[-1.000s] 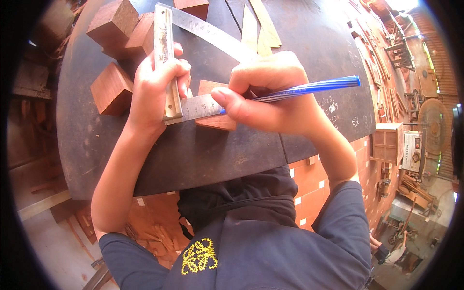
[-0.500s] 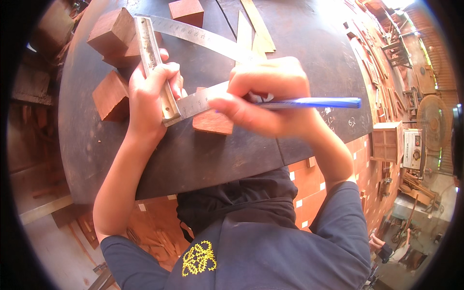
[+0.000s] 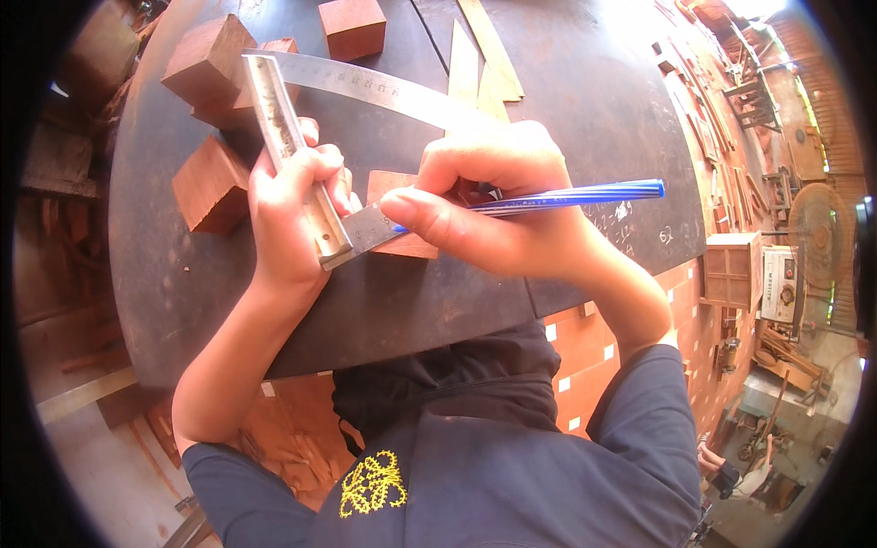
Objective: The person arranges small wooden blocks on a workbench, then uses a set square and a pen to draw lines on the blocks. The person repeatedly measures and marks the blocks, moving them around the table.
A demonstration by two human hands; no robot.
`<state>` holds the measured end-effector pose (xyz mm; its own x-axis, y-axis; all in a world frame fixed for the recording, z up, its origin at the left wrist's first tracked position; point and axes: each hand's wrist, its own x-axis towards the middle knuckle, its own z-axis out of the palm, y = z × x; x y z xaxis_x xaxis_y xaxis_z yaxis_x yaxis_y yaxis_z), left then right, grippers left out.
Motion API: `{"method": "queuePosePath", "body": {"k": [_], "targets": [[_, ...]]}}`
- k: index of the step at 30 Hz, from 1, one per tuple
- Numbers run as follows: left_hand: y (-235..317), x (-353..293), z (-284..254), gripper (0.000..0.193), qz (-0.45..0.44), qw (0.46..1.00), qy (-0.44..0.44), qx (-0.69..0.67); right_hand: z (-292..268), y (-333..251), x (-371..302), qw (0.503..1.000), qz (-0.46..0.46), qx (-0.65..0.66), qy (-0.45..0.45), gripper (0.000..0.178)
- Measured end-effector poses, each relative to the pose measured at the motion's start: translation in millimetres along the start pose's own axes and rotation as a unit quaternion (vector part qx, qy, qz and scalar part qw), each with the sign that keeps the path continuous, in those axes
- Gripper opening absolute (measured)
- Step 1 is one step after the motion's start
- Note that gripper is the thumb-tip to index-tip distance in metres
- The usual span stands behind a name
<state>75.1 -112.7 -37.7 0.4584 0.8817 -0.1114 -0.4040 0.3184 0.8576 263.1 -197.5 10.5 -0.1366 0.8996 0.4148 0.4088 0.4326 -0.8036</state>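
Observation:
My left hand (image 3: 294, 205) is closed around the thick edge of a metal triangle square (image 3: 277, 114), held tilted above the dark tabletop. One marked blade runs from its far end toward the right; a shorter blade crosses over a reddish wooden block (image 3: 416, 246). Between the thumb and fingers of my right hand (image 3: 507, 205) is a blue striped pen (image 3: 612, 191), its tip down by the short blade and the block. Part of that block is covered by the square and my right hand. Whether the square rests on the block, I cannot tell.
Other reddish wooden blocks stand left and far: one large block (image 3: 208, 64), another (image 3: 212, 184), a third (image 3: 353, 29). Thin pale wood strips (image 3: 493, 59) lie at the far side of the dark table (image 3: 347, 338). To the right are a wooden crate (image 3: 731, 265) and a person (image 3: 744, 477).
The near end of the square has shifted down and slightly right. My right hand has moved a little left, bringing the pen tip to the short blade.

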Motion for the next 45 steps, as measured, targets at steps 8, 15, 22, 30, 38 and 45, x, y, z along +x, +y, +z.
{"method": "queuePosePath", "body": {"k": [8, 15, 22, 30, 38, 45], "targets": [[7.1, -5.2, 6.3, 0.025, 0.001, 0.997, 0.017, 0.072, 7.2, 5.0, -3.1, 0.999, -0.034, 0.010, -0.013, 0.018], [5.0, 0.7, 7.5, 0.022, 0.000, 0.997, 0.033, 0.068, 7.2, 4.8, -1.9, 0.998, -0.037, -0.021, -0.036, 0.018], [2.8, 0.4, 5.1, 0.022, 0.003, 0.998, 0.036, 0.058, 5.7, 6.5, 0.3, 0.998, -0.041, -0.033, -0.043, 0.018], [2.0, -2.0, 6.9, 0.024, 0.006, 0.997, 0.047, 0.062, 2.9, 4.7, 0.3, 0.997, -0.026, -0.056, -0.056, 0.020], [1.0, -1.8, 4.1, 0.024, 0.012, 0.996, 0.041, 0.074, -0.2, 3.7, 2.1, 0.992, -0.074, -0.099, -0.038, 0.020], [2.9, 0.5, 7.5, 0.023, -0.021, 0.999, 0.033, 0.021, -42.5, 1.5, 8.5, 0.984, -0.060, 0.006, 0.167, 0.028]]}}
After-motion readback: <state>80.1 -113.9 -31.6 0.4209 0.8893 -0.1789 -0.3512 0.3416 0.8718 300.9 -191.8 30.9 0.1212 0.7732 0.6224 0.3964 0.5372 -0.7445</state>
